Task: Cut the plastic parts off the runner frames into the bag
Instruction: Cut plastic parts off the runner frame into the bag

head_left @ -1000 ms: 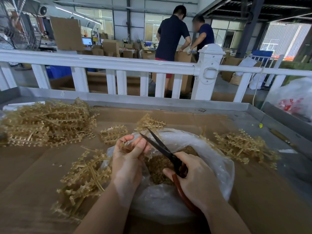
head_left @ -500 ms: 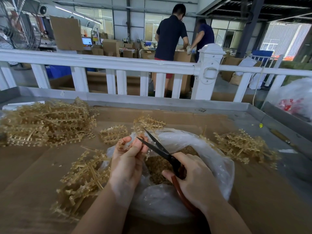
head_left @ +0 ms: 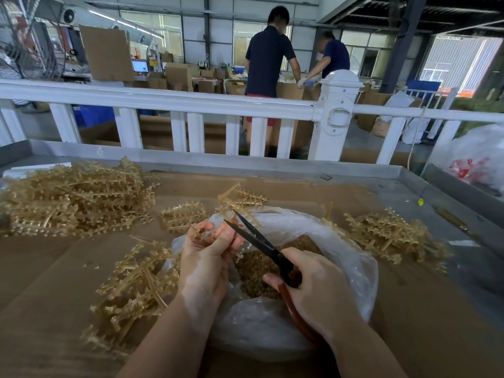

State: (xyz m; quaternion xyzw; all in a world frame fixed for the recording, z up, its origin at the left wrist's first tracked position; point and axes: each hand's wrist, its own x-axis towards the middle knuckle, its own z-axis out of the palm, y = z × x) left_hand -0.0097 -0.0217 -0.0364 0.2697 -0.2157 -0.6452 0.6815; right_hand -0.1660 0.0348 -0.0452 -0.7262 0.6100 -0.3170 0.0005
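Note:
My left hand [head_left: 206, 257] grips a small tan runner frame [head_left: 200, 232] over the open clear plastic bag [head_left: 346, 257], which holds a heap of cut tan parts [head_left: 253, 271]. My right hand [head_left: 313, 290] holds black scissors [head_left: 259, 242] with reddish-brown handles. The blades are slightly parted and their tips lie against the frame at my left fingertips. Most of the held frame is hidden inside my left hand.
A big pile of runner frames [head_left: 73, 195] lies at the far left, another pile [head_left: 131, 290] left of the bag, one [head_left: 387, 236] to its right, two small frames [head_left: 182, 216] behind it. Cardboard [head_left: 54, 282] covers the table. A white railing [head_left: 191, 100] and two people stand beyond.
The scissor blades have closed partway onto the frame. My left hand has turned the frame slightly. The two people in the background have shifted.

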